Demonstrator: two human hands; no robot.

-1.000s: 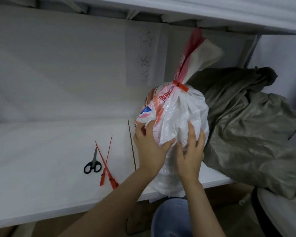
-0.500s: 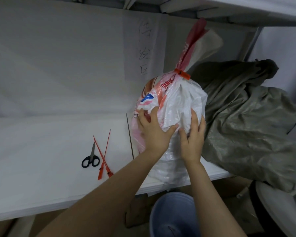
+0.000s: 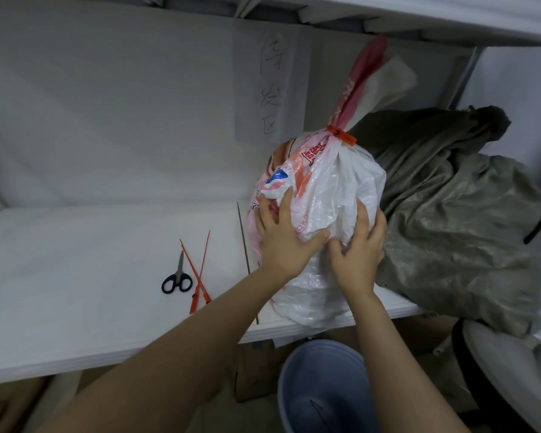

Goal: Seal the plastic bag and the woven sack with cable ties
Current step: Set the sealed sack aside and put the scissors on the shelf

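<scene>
One orange cable tie already cinches the gathered neck of the plastic bag, which stands upright at the front edge of the desk, its base slightly over the lip. Your hands grip nothing: the left hand and the right hand lie with fingers spread and palms pressed on the bag's near face, left on the printed side, right against the plain flank, thumbs almost meeting. That looks meant to steady the tall bag so it does not tip off the edge toward the blue bucket below. Close against the bag on its right slumps the grey-green woven sack, with no tie visible on it, so that half of the job looks undone. Two spare cable ties lie crossed on the desk to the left, just beside the scissors, within easy reach for the sack
</scene>
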